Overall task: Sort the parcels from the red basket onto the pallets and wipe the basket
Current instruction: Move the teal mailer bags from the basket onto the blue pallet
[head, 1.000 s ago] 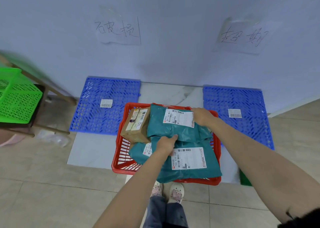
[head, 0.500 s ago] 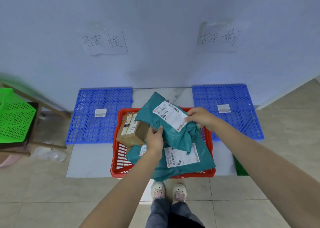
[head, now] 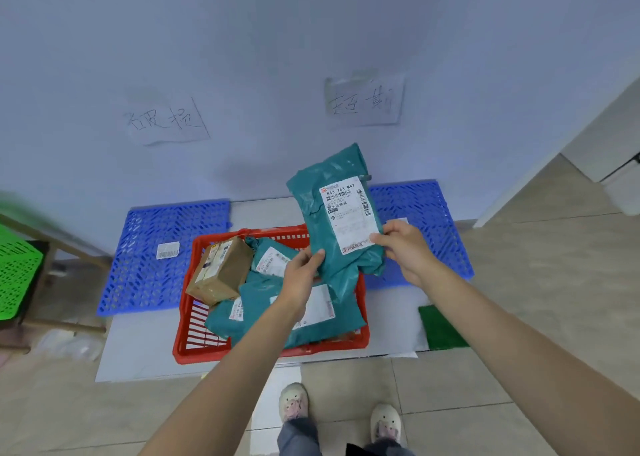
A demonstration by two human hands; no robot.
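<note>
Shoes (head: pixel 293 401) of the person, pale ones, stand on the tiled floor (head: pixel 519 282) just in front of the red basket (head: pixel 194 331). Both bare arms reach forward over the basket. The left hand (head: pixel 302 275) pinches the lower left edge of a teal parcel (head: pixel 325 209), thumb on the front side, and the right hand (head: pixel 403 247) holds the lower right corner of its white label (head: pixel 349 215) with closed fingers. This parcel is lifted up above the far right part of the basket, almost upright, with the label facing the person. Inside the basket lie more teal bags (head: pixel 266 299) with labels, and a brown cardboard box (head: pixel 221 270) leans tilted in its left part. Left of the basket, a little further, is a blue pallet (head: pixel 145 247) with a small barcode sticker (head: pixel 168 250); right of the basket is a second blue pallet (head: pixel 422 213), partly hidden behind the lifted parcel. Behind the basket is the wall (head: pixel 242 40), with two handwritten paper signs, one (head: pixel 166 121) above each pallet (head: pixel 365 100). Far left of the basket a green crate (head: pixel 17 275) is visible.
</note>
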